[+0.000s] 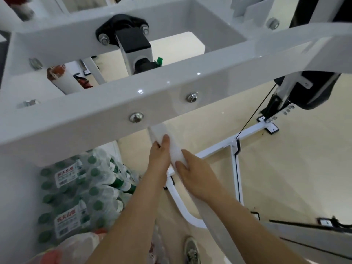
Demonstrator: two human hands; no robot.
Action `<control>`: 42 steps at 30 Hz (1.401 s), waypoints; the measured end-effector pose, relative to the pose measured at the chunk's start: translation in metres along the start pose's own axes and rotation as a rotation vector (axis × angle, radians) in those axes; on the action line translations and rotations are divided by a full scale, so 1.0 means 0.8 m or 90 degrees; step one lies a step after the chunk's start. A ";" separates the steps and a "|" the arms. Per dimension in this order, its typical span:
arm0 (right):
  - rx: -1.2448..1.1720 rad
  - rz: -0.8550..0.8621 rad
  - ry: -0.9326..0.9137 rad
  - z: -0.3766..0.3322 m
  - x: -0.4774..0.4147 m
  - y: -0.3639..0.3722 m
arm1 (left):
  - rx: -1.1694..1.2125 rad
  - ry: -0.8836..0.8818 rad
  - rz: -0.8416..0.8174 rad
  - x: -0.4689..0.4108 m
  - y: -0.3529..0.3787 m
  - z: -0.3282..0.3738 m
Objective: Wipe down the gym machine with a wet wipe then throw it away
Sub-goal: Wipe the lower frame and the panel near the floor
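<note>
Wiping: your left hand [159,156] and right hand [192,176] both grip the wipe [175,152] around the machine's [171,88] post [158,131].
Done: unclear, seemingly mid-wipe.
Left: finish wiping, then bin it.

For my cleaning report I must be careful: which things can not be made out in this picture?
All in the head view:
- Top of the post: hidden behind the crossbeam.
- Far side of the wet wipe: hidden by the post, the left hand and the right hand.
- Small print on the water bottles: blurred.
- The shoe: cut off by the bottom edge.
- Any bin: none in view.
</note>
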State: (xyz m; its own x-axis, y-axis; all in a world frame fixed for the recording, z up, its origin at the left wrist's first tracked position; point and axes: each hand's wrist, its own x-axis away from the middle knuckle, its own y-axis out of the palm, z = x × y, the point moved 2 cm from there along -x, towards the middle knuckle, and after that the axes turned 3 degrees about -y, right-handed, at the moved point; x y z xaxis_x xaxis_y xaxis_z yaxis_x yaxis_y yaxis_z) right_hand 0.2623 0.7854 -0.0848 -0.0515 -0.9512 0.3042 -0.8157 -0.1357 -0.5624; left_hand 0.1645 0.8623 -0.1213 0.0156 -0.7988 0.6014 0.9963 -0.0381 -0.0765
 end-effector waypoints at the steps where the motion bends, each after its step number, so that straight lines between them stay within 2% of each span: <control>1: -0.004 -0.001 -0.009 0.003 0.006 0.003 | 0.006 -0.015 0.005 0.002 0.000 0.001; 7: 0.040 0.103 -0.048 -0.003 -0.013 0.003 | -0.028 -0.034 0.086 -0.022 0.001 0.045; 13: -0.115 0.034 0.040 -0.027 -0.052 0.000 | -0.026 0.008 0.099 -0.043 0.007 0.069; 19: -0.174 0.062 0.088 -0.011 -0.021 -0.004 | -0.029 -0.035 0.066 -0.004 0.014 0.029; 26: -0.299 0.010 0.188 0.011 0.042 -0.017 | -0.007 -0.069 0.050 0.097 0.045 -0.042; 29: -0.313 -0.012 0.194 0.026 0.086 -0.028 | -0.010 -0.074 0.054 0.129 0.057 -0.075; 34: -0.217 -0.105 0.142 0.065 0.163 -0.042 | 0.011 -0.079 0.052 0.215 0.082 -0.132; 37: -0.028 -0.151 0.079 0.093 0.205 -0.049 | 0.102 -0.130 0.065 0.260 0.101 -0.161; 39: 0.109 -0.163 0.041 0.107 0.234 -0.056 | 0.105 -0.167 0.076 0.287 0.112 -0.173; 42: 0.232 -0.157 0.015 0.119 0.273 -0.068 | 0.069 -0.188 0.012 0.327 0.128 -0.193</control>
State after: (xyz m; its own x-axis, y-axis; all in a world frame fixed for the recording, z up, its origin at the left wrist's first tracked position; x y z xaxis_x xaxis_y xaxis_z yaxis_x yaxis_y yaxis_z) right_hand 0.3504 0.5585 -0.0611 0.1027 -0.8723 0.4781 -0.5484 -0.4506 -0.7044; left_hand 0.2576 0.5569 -0.0948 0.0419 -0.5887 0.8073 0.9986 0.0517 -0.0141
